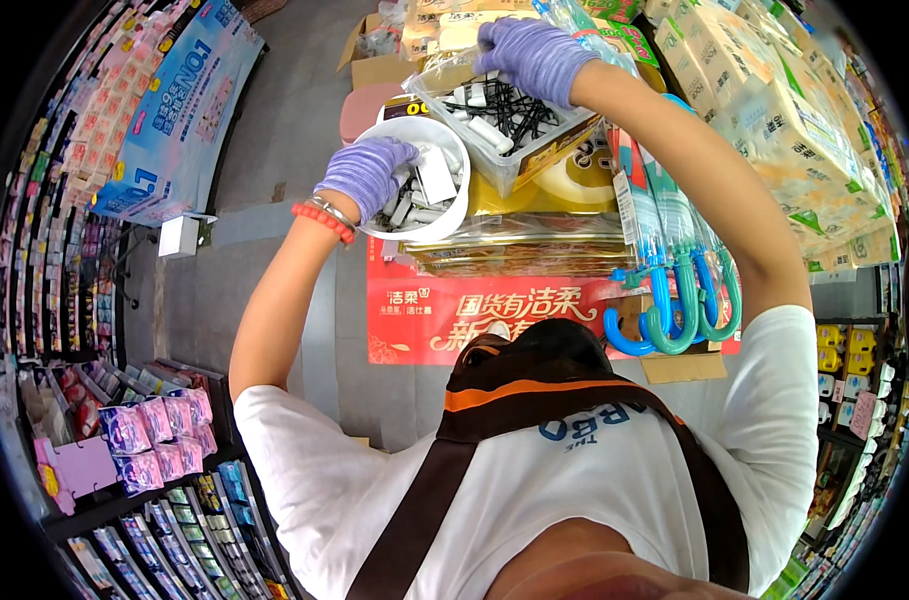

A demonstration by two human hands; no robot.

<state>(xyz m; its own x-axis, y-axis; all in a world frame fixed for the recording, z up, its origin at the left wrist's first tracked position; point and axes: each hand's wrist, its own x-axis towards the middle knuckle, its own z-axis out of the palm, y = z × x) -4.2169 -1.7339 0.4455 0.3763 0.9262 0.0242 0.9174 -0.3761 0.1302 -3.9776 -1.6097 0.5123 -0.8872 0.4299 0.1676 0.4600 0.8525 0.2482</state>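
I'm seeing open floor (274,140) lying left of the display stack (514,250) | hanging umbrellas (674,300) crowding its right edge | tissue packs (794,130) walling the right | shelves (134,450) hemming lower left.

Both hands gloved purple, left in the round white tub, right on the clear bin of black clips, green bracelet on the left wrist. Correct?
Not quite: the bracelet is red, as the head view shows. The rest holds: left hand in the white tub, right hand on the clear bin.

Red banner (474,315) below the stacked display; blue-and-white poster (179,110) upper left; yellow-green wrapped packs (784,130) upper right
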